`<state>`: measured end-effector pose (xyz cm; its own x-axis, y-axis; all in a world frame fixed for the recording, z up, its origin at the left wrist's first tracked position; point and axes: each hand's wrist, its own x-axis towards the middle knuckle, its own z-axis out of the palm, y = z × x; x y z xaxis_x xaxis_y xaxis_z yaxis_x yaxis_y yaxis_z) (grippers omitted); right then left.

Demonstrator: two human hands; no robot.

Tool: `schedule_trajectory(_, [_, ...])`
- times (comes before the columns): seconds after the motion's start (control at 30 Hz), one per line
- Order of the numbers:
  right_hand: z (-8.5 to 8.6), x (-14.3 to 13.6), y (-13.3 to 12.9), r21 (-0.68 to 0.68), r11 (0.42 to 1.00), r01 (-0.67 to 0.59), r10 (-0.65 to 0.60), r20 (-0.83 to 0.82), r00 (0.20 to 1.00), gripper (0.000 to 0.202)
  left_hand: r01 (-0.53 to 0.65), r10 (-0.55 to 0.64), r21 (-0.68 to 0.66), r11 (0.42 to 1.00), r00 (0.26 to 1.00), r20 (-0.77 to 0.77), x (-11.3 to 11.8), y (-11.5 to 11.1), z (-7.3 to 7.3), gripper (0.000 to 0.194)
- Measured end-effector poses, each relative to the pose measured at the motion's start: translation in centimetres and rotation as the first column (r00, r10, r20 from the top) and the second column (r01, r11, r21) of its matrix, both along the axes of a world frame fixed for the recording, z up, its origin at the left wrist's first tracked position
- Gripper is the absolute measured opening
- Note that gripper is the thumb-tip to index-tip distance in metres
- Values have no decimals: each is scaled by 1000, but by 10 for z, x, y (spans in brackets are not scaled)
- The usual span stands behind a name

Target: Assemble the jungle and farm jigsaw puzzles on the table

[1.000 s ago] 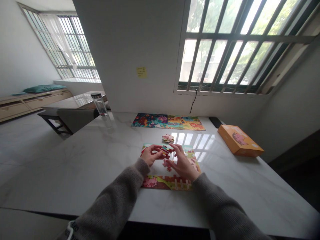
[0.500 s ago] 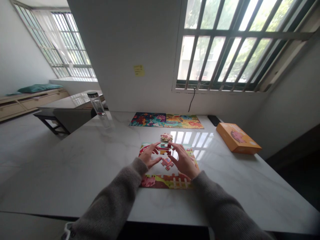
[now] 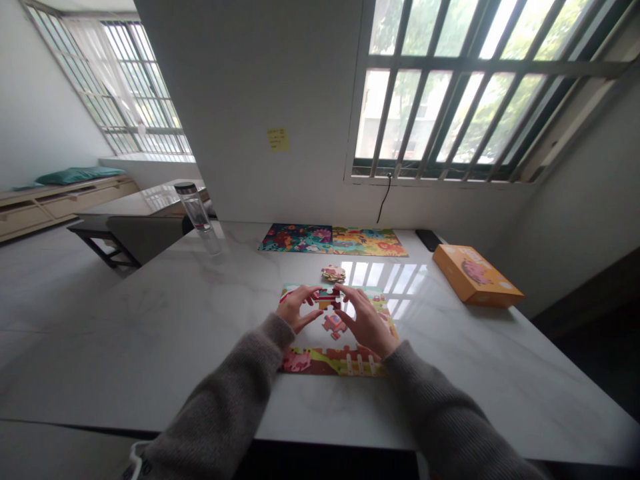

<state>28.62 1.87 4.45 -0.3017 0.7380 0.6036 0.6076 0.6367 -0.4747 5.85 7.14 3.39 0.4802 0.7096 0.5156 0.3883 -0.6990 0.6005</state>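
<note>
A partly assembled jigsaw puzzle [image 3: 333, 363] lies flat on the white table, with a pig and a white fence along its near edge and bare tabletop in its middle. My left hand [image 3: 297, 310] hovers over its left side, thumb and fingers apart. Opposite it, my right hand [image 3: 369, 321] is spread the same way. Fingertips of both hands reach the sides of a red and yellow section of puzzle pieces [image 3: 329, 301]; whether they press on it I cannot tell. A pink loose piece [image 3: 334, 325] rests between my thumbs. Just beyond the puzzle sits a small stack of pieces [image 3: 333, 273].
Two colourful finished pictures [image 3: 333, 240] lie side by side near the wall. An orange box [image 3: 475, 277] and a black phone-like object [image 3: 427, 241] are at the right. A clear bottle [image 3: 194, 208] stands at the far left table edge.
My left hand's fingertips have moved slightly right, closer to the red and yellow section. My right hand has shifted only a little, and the pieces look about the same.
</note>
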Motion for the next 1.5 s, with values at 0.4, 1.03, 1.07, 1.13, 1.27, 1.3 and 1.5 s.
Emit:
schedule_trajectory(0.4, [-7, -1, 0, -90, 996, -20, 37, 198, 980, 47, -154, 140, 3, 988, 886, -443, -14, 11, -10, 53])
schedule_trajectory(1.03, [-3, 3, -7, -222, 937, 271, -123, 517, 847, 42, -231, 181, -26, 973, 822, -540, -17, 7, -21, 46])
schedule_trajectory(1.07, [-2, 3, -8, -235, 931, 279, -121, 523, 844, 40, -231, 183, -23, 973, 825, -535, -17, 6, -20, 45])
schedule_trajectory(1.13, [0, 3, -10, -263, 917, 300, -125, 525, 842, 37, -229, 182, -23, 973, 825, -535, -16, 5, -19, 44])
schedule_trajectory(1.27, [4, 6, -9, -323, 878, 353, -167, 484, 859, 39, -237, 168, -47, 970, 800, -576, -15, 3, -12, 46])
schedule_trajectory(1.3, [4, 8, -7, -352, 862, 364, -180, 460, 870, 38, -239, 166, -49, 970, 792, -588, -15, 2, -10, 47])
schedule_trajectory(1.5, [-7, 17, 6, -507, 835, 214, -168, 135, 977, 12, -238, 157, -49, 970, 769, -620, -17, 0, -9, 49])
